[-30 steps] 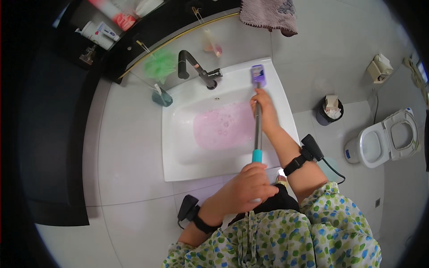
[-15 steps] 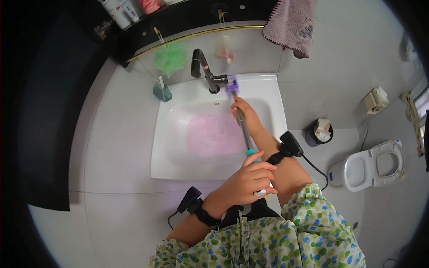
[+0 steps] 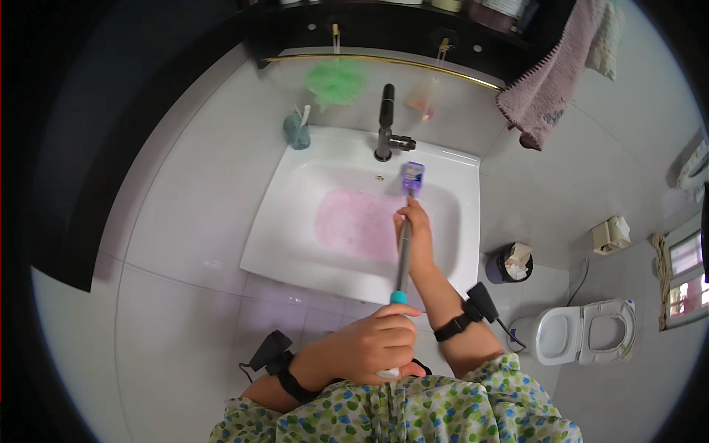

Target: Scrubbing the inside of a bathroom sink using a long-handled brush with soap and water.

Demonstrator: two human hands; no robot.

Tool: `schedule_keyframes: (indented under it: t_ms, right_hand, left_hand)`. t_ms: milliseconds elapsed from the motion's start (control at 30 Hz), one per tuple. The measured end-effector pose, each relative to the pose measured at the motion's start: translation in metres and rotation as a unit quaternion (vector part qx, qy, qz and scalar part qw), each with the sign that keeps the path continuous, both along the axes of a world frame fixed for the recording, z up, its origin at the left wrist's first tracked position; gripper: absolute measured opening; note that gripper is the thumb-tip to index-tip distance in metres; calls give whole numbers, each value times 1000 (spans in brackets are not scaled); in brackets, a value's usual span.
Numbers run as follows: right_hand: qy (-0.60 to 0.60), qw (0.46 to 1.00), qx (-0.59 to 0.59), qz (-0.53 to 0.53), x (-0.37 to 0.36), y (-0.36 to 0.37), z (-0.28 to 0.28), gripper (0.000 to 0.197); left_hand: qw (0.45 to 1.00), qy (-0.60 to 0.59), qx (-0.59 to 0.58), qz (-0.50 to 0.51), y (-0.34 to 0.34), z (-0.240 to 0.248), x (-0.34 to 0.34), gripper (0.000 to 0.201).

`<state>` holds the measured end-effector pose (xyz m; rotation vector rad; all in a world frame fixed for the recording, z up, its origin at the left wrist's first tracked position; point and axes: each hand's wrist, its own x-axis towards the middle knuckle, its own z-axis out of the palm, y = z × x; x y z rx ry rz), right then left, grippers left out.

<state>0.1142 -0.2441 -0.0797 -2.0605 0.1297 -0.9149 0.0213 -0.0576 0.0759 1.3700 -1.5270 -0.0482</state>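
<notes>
Both of my hands are closed on one long-handled tool (image 3: 404, 258) with a grey metal shaft, a teal collar and a purple head (image 3: 413, 176). My right hand (image 3: 418, 236) grips the shaft just below the head. Nearer my body, my left hand (image 3: 373, 343) wraps round the handle below the teal collar. The purple head is over the back right of the white sink (image 3: 277, 247), below the black faucet (image 3: 384, 129); whether it touches the sink I cannot tell. Pinkish liquid (image 3: 358, 225) covers the bottom of the basin.
A bluish cup (image 3: 297, 133) with a white item stands at the sink's back left corner. A green mesh puff (image 3: 336, 81) and a pink towel (image 3: 543, 81) hang behind. Right of the sink are a dark bin (image 3: 502, 269) and a toilet (image 3: 557, 336) with its lid up.
The purple head has come away from beside the faucet, toward me, over the basin's back right. Both hands still hold the tool. The view has shifted, and the faucet spout looks turned.
</notes>
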Motion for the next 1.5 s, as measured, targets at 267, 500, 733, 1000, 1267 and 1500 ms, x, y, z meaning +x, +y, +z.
schedule_keyframes:
  t_ms: [267, 500, 733, 1000, 1267, 1500]
  right_hand:
    - [-9, 989, -5, 145, 64, 63, -1, 11]
    - [-2, 991, -16, 133, 127, 69, -11, 8]
    - [-28, 981, 21, 189, 139, 141, -13, 9]
    - [-4, 973, -7, 231, 126, 154, -10, 10]
    - [-30, 975, -50, 216, 126, 152, -4, 10]
    - [23, 952, 12, 306, 91, 175, 10, 14]
  left_hand:
    - [991, -13, 4, 136, 38, -11, 14, 28]
    - [974, 7, -19, 224, 41, -48, 55, 20]
    - [961, -41, 0, 275, 58, -43, 55, 24]
    - [964, -38, -7, 264, 64, -33, 42, 27]
    - [960, -35, -41, 273, 65, -24, 40, 27]
    - [954, -77, -32, 289, 56, -2, 20, 31]
